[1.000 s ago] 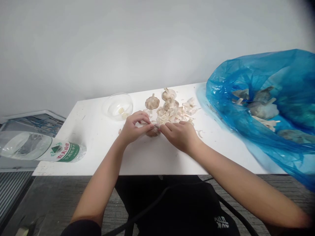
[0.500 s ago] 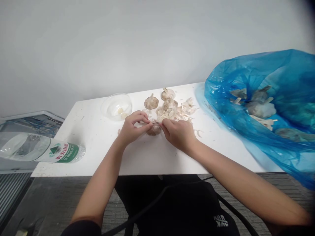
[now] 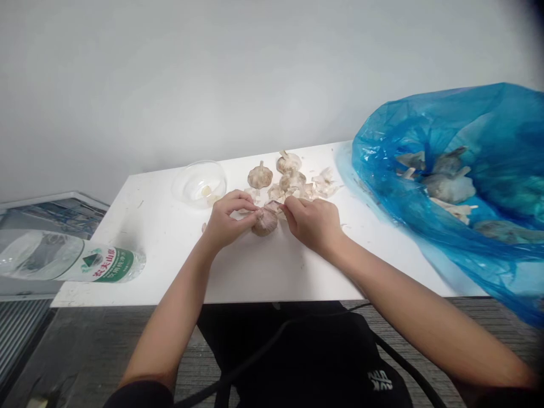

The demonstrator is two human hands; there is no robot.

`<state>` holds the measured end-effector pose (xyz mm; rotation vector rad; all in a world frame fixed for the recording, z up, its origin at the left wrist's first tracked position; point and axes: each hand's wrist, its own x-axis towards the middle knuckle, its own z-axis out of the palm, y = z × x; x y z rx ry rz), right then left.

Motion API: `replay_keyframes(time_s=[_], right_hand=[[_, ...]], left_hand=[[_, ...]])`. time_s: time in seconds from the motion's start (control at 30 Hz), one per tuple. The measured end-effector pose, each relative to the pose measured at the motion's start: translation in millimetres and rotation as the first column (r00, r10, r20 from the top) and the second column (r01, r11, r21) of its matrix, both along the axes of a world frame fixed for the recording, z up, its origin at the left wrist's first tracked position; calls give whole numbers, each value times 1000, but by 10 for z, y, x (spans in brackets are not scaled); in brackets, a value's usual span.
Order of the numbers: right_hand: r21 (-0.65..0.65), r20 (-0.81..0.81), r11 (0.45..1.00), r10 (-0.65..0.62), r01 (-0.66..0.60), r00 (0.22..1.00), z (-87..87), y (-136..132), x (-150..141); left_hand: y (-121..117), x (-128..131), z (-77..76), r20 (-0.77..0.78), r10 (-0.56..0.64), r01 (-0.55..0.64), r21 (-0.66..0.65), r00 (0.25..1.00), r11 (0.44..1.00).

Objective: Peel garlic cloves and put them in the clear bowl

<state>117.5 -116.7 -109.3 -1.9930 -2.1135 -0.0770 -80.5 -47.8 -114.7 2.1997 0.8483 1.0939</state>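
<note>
A purplish garlic bulb (image 3: 264,223) is between my hands, low over the white table. My left hand (image 3: 232,220) grips the bulb's upper left side with thumb and fingers. The fingers of my right hand (image 3: 312,221) are pinched on a strip of garlic skin (image 3: 275,206) at the bulb's upper right. Just beyond lie loose garlic peels (image 3: 323,184) and more whole bulbs, one with its stem upright (image 3: 260,175). A clear bowl (image 3: 187,180) with a few pale cloves (image 3: 207,191) stands to the left.
A blue plastic bag (image 3: 395,122) holding several garlic bulbs (image 3: 451,186) and skins lies open at the right. A large clear water bottle (image 3: 91,260) stands near the left edge of the white table (image 3: 161,226). Behind the table rises a grey wall.
My right hand has shifted slightly right, pulling skin away from the bulb. More of the bulb shows between my hands. My left hand has hardly moved.
</note>
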Motion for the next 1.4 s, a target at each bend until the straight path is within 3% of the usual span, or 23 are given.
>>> replay_keyframes(time_s=[0.3,0.5,0.7,0.8,0.93,1.07,1.2,1.4], right_hand=[[-19,19,990,-142,142,990,41,45,167],[-107,40,957,-266,269,963,148,-11,335],[-47,-15,921,-389,388,921,238,-93,455],[52,-96,923,-375,381,922,230,-111,442],[93,-143,965,-232,246,962,212,-124,379],[3,-99,970,-241,242,965,230,-114,390],[-203,-26,925,-333,322,942,274,-98,580],[-258,-301,925,-351,279,887,405,-147,945]], left_hand=[[23,-60,23,0,16,-16,-22,1000,1000],[4,-92,83,-43,10,-10,7,999,1000],[-11,-98,135,-111,49,-46,32,993,998],[2,-104,113,-109,50,-49,11,993,999],[11,-112,104,-110,25,-25,6,994,1000],[6,-111,117,-144,53,-51,20,988,999],[-3,-98,125,-158,78,-79,-2,984,997],[-8,-91,131,-161,82,-88,-30,984,996]])
